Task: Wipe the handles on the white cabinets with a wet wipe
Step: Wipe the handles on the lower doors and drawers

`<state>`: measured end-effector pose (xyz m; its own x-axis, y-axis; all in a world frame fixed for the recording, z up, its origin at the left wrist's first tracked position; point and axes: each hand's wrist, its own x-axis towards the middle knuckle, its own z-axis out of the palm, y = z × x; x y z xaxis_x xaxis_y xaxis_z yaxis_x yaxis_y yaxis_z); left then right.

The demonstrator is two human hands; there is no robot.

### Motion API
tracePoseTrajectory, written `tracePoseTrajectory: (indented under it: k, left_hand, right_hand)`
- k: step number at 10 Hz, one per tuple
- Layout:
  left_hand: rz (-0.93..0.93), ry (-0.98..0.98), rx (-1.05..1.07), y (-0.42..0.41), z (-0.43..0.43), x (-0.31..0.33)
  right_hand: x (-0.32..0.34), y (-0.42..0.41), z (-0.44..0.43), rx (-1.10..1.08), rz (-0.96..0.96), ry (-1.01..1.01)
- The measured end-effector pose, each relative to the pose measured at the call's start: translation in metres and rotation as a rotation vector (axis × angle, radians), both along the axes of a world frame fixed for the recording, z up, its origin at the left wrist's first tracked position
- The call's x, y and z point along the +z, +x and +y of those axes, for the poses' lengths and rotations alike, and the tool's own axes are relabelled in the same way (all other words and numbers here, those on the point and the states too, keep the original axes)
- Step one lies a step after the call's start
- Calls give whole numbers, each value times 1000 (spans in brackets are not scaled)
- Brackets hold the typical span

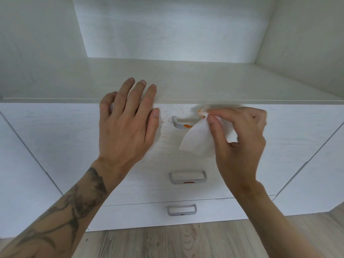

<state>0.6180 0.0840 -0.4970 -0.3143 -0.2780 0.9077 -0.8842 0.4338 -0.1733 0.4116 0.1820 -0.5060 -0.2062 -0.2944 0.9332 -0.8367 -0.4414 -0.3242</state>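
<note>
A white cabinet (279, 138) has three drawers, each with a grey metal handle. The top handle (178, 124) carries an orange smear, and small orange specks dot the drawer front to its left. The middle handle (187, 176) shows a red spot on its lower bar, and so does the bottom handle (181, 209). My right hand (240, 138) pinches a white wet wipe (198, 140), stained orange at its upper corner, right at the top handle's right end. My left hand (128, 123) rests flat with straight fingers on the top drawer's front and upper edge.
Above the drawers a deep white shelf recess (171, 77) opens, with side walls and a back panel. White cabinet doors (22, 174) flank the drawers on both sides. Light wooden flooring (186, 243) runs below.
</note>
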Motion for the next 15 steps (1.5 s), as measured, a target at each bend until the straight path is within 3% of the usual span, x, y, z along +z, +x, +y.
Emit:
tracePoseTrajectory:
  k: [4, 6, 8, 9, 11, 15]
  left_hand:
    - [9, -35, -3, -1, -3, -2]
    - [1, -31, 5, 0, -2, -1]
    - [4, -43, 7, 0, -3, -1]
    - [1, -38, 10, 1, -3, -2]
    - [3, -50, 15, 0, -4, -2]
    - [0, -51, 13, 1, -5, -2]
  right_hand:
    - [-6, 9, -13, -28, 196, -66]
    - [-9, 10, -6, -104, 136, -63]
    - [-3, 28, -13, -151, 255, -126]
    - [-8, 29, -7, -172, 188, -141]
    - [6, 46, -21, -192, 250, -104]
    - [3, 53, -24, -276, 192, -153]
